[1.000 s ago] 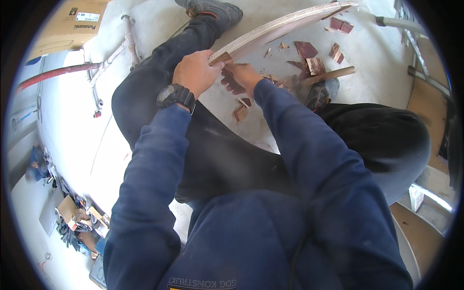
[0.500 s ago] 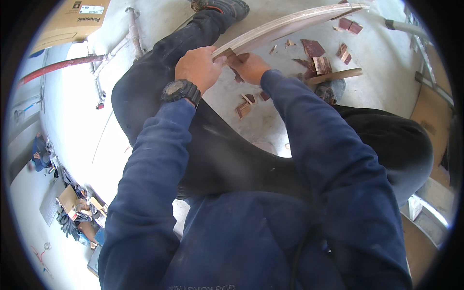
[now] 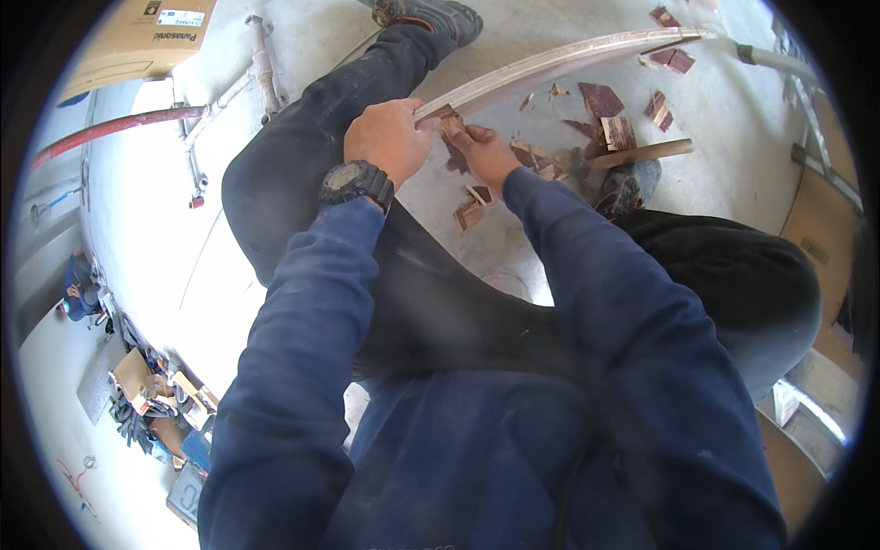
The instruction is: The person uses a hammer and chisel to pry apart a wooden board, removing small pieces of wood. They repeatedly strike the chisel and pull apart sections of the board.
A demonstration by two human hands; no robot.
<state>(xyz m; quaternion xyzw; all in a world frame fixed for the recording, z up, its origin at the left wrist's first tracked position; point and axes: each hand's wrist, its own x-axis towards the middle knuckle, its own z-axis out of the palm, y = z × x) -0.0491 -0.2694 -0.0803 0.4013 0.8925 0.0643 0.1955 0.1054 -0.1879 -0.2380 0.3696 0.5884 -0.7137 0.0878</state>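
Observation:
My left hand [image 3: 390,142] is closed around the near end of a long plywood board [image 3: 550,66], whose pale layered edge faces up. The board stretches away to the far right, looking bent by the lens. Against its underside near that end, my right hand [image 3: 486,154] pinches a small brown wood piece [image 3: 451,124] between thumb and fingers. Whether this piece is still joined to the board, I cannot tell. Just right of my right hand lies a hammer [image 3: 646,154] with a wooden handle, its head among broken plywood scraps [image 3: 600,101].
My legs are spread around the work, one shoe [image 3: 440,20] at the far side and the other [image 3: 623,188] beside the hammer. Metal pipes [image 3: 264,73] and a cardboard box [image 3: 137,41] stand at the far left. A person [image 3: 81,286] is in the left background, near piled tools and boxes [image 3: 165,403].
The board end and my left hand appear slightly lower and further right. My right hand has drawn down a little, its fingers now in a clearer pinch. More scraps show beside it.

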